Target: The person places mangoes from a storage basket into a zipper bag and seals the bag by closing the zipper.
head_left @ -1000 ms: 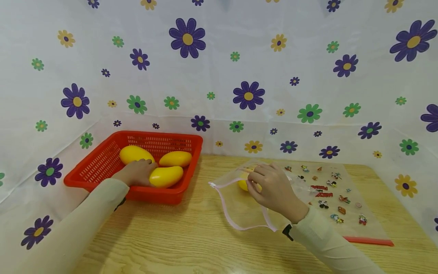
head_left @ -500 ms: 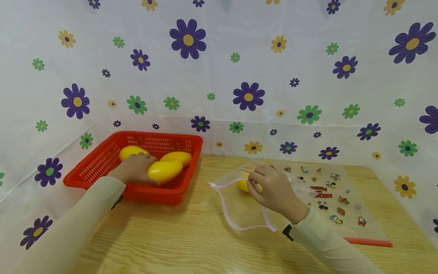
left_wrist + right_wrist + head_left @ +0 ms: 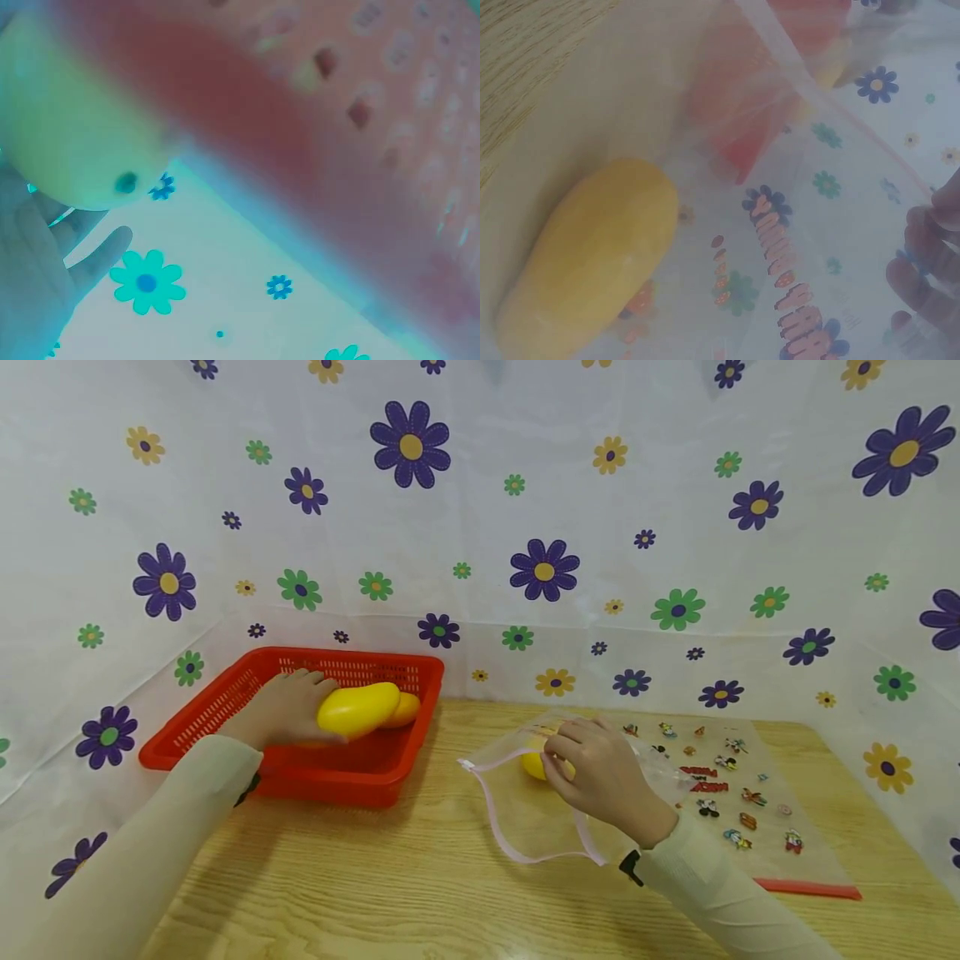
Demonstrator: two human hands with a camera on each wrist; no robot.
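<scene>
Mango point(image 3: 358, 710), smth oval, in L hand point(image 3: 281, 710)

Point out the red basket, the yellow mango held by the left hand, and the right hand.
Red basket point(image 3: 330, 787): head view, front wall.
Held yellow mango point(image 3: 358, 710): head view, middle of its side.
Right hand point(image 3: 600, 777): head view, back of hand.

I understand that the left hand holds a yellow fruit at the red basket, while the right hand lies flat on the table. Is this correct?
Not quite: the right hand is not flat on the table; it pinches the edge of a clear bag, as the head view shows. The left hand does hold a yellow fruit at the red basket.
</scene>
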